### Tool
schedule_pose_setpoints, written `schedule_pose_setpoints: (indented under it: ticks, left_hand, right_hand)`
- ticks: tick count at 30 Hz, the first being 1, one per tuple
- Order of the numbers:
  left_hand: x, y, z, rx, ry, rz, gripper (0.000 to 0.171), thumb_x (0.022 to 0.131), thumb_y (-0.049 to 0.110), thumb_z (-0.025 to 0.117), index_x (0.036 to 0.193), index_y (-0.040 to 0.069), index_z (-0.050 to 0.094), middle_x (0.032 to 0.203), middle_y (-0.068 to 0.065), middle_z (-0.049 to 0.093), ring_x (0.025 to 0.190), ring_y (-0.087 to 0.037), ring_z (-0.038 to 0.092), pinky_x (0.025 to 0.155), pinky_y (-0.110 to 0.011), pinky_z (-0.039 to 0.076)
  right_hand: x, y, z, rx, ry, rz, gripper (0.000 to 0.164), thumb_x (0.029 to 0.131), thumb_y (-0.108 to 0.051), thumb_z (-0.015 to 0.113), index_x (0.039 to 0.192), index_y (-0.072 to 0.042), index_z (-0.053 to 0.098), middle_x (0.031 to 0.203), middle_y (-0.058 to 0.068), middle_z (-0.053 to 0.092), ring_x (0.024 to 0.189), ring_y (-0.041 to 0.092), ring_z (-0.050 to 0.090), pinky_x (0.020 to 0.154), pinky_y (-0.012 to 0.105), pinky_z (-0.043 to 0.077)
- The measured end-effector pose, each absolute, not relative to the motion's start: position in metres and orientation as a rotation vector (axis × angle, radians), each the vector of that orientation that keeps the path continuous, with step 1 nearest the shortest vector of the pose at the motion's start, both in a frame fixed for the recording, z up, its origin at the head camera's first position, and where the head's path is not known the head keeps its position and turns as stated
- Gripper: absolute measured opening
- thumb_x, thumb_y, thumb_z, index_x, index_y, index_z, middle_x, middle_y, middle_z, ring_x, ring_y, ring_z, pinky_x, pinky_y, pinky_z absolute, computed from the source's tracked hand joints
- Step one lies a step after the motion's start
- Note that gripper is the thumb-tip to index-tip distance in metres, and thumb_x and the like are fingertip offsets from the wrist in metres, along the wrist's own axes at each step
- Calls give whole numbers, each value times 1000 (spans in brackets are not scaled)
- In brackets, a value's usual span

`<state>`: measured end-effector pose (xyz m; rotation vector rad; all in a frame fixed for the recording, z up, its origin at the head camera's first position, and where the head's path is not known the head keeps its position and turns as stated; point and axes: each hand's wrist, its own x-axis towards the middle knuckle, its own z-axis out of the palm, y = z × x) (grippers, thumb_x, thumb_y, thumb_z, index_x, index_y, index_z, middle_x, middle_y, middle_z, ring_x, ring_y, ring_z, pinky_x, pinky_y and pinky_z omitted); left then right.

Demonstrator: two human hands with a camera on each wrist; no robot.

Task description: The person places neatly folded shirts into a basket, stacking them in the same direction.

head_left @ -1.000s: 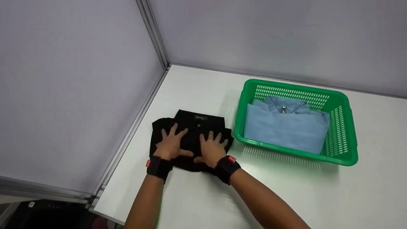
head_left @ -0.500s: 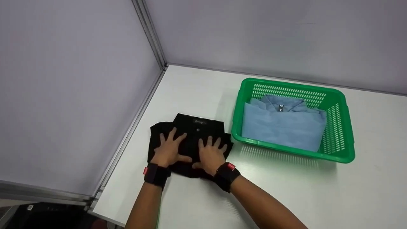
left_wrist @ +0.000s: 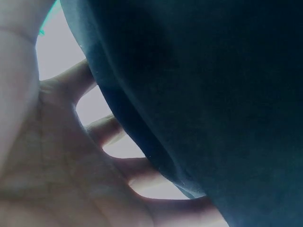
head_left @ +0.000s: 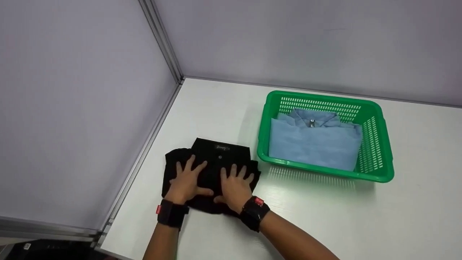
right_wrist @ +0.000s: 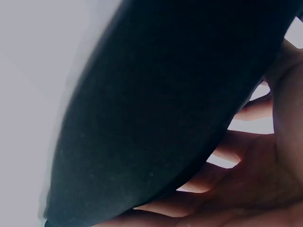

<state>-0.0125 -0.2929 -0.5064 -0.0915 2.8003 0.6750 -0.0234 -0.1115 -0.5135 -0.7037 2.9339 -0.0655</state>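
Note:
A folded black shirt (head_left: 231, 150) lies on the white table, a small label and a button showing at its collar end. My left hand (head_left: 186, 182) rests on its left half with fingers spread straight. On the right half lies my right hand (head_left: 236, 186), its fingers also extended and the thumbs pointing towards each other. In the left wrist view, dark cloth (left_wrist: 189, 94) covers the fingertips beyond the palm (left_wrist: 57, 165). The right wrist view shows similar dark cloth (right_wrist: 151, 109) bulging in front of the fingers.
A green perforated basket (head_left: 325, 171) stands just right of the black shirt, holding a folded light blue shirt (head_left: 314, 142) with its collar up. Grey panels (head_left: 90, 108) border the table (head_left: 216, 101) at the left and back. Dark items sit below the table's left corner.
Both hands and the black shirt have shifted slightly towards the person, relative to the basket. The fingers stay spread on the cloth. The view has also shifted a little.

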Motion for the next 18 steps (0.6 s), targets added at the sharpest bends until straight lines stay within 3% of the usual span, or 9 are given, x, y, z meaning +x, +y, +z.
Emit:
schedule_pose_setpoints:
  ticks: [18]
  left_hand:
    - [7,-289,-507,-100,2796,705,103,73,45,96,160,17,47,173,-26,19,149,-73,8,91,-97,27]
  right_hand:
    - [-5,-107,-519,-732,2989,83,107,71,-81,78,154,-17,55,152,21,59,137,49,58,100,64,56]
